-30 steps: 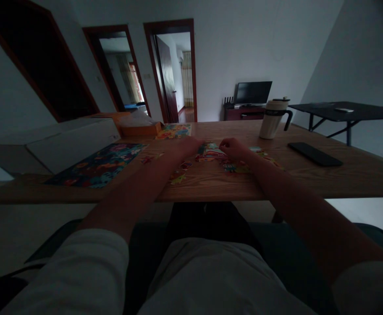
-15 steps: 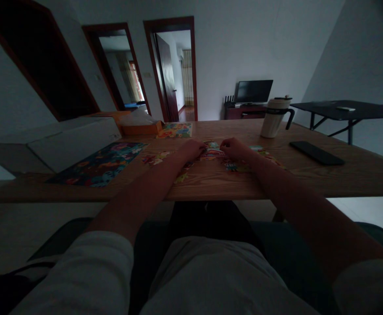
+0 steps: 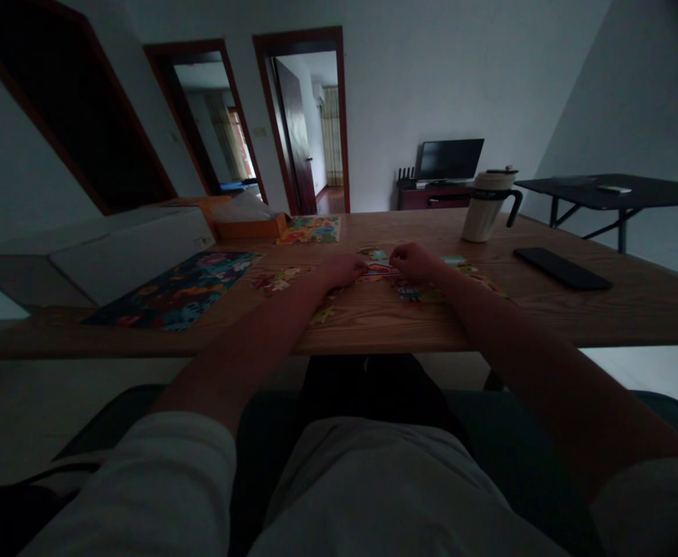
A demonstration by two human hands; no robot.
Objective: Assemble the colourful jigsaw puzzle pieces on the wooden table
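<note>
Left hand (image 3: 339, 270) and right hand (image 3: 412, 261), both curled, pinch a small joined cluster of colourful cardboard puzzle pieces (image 3: 377, 269) mid-desk; loose colourful pieces (image 3: 275, 280) lie scattered unjoined.

Mug (image 3: 486, 206) behind phone (image 3: 562, 268), on table (image 3: 635, 309)

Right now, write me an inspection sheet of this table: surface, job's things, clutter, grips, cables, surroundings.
Surface: wooden table, dim light.
Job's things: joined puzzle pieces between both hands; loose pieces scattered beside them.
Clutter: dark puzzle sheet, colourful sheet, orange box, white box, mug, phone.
Grips: left hand and right hand curled on the joined pieces; how the fingers grip cannot be told.
Cables: nothing seen.
Surroundings: open doorways, monitor, black side table.
</note>
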